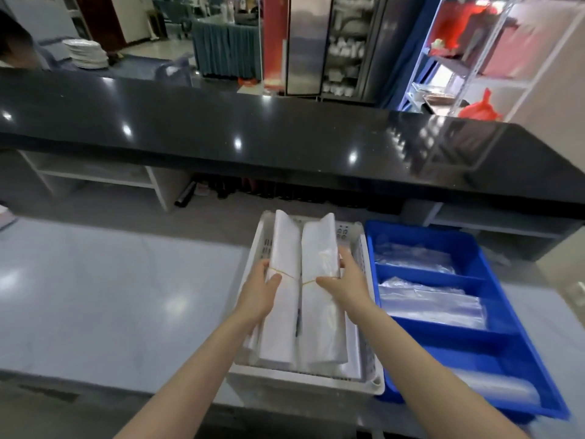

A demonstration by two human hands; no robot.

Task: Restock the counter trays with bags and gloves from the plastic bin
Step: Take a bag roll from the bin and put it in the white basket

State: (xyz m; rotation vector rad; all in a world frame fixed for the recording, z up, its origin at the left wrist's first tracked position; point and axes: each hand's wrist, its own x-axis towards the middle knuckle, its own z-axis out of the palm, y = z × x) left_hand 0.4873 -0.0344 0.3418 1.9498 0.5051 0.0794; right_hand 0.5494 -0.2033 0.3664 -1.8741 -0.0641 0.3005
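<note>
Two bundles of white plastic bags, each tied with a yellow rubber band, lie side by side in a white slotted tray (361, 248) on the grey counter. My left hand (259, 293) grips the left bundle (285, 248) at its band. My right hand (345, 280) grips the right bundle (318, 248) the same way. To the right stands a blue divided tray (493, 267); clear plastic packs (430, 302) lie in its compartments. No plastic bin is in view.
A raised black countertop (285, 131) runs across just behind the trays. The grey counter (110, 296) stretches to the left. A person's head (15, 42) and stacked plates (87, 53) show at the far left; metal shelving (468, 58) stands at the back right.
</note>
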